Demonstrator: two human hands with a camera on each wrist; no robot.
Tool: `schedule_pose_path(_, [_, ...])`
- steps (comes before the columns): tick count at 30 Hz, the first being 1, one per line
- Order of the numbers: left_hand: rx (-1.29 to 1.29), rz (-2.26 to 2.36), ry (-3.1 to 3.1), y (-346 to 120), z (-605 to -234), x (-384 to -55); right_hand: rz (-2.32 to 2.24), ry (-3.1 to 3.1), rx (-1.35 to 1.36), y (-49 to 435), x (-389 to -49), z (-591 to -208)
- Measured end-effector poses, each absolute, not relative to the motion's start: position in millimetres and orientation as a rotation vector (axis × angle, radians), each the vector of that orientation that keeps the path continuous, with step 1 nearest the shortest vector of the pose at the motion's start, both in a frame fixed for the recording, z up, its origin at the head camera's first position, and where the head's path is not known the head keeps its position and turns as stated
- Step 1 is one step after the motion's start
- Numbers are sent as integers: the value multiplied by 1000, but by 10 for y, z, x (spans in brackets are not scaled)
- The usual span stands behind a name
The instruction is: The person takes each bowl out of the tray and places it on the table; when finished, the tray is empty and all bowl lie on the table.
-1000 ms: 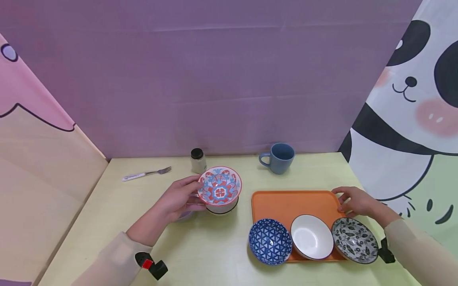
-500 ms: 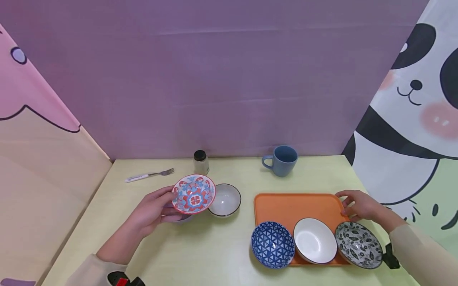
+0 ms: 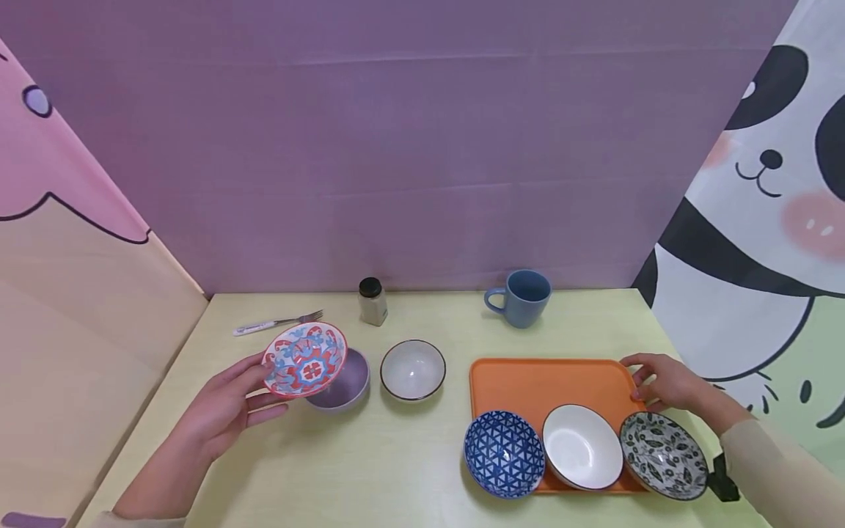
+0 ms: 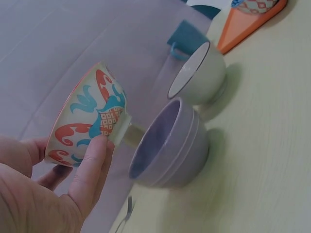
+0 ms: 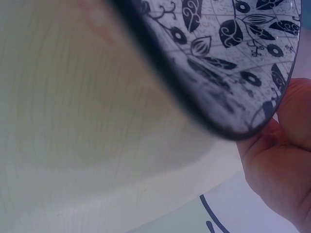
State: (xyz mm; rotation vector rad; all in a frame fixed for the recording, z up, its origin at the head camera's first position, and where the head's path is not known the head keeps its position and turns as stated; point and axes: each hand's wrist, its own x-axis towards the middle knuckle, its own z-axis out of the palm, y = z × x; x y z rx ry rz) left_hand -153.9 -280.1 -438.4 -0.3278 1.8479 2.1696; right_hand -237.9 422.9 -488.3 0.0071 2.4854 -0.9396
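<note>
In the head view I see the red-and-blue bowl [image 3: 306, 361] held by one side in the left hand [image 3: 227, 400], well to the left of the orange tray [image 3: 548, 378]. My worry is that lopsided hold: the weight hangs out toward the tray, so a loosening thumb could let the bowl roll free. The right hand [image 3: 667, 381] touches the tray's right edge near the far corner; whether it pinches or merely steadies, I cannot tell. A sharp tug there could unsettle the blue patterned bowl [image 3: 505, 455] and leaf-patterned bowl [image 3: 663, 456], which seem to jut past the tray's near corners, with the plain white bowl [image 3: 582, 447] between them.

In the left wrist view I make out a gap between the held bowl and the purple bowl [image 4: 170, 153], upright to the tray's left — a low swing might clip its rim and shove it tray-ward into the dark-rimmed bowl [image 4: 204, 75].

In the right wrist view the leaf-patterned bowl looms close and hides the fingertips. I'd fear a turn of the wrist knocking it off the tray's corner.
</note>
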Motion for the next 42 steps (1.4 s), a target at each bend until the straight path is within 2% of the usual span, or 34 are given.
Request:
schedule_pose_path(18, [-346,2392,1633,-3432,-4690,-1300,-933,2486,1,4219,-2383,-4890])
schedule_pose_path(42, [-551,2361,1646,-3785,-5175,-1233,-921,2494,5,4284,-2402,-4949])
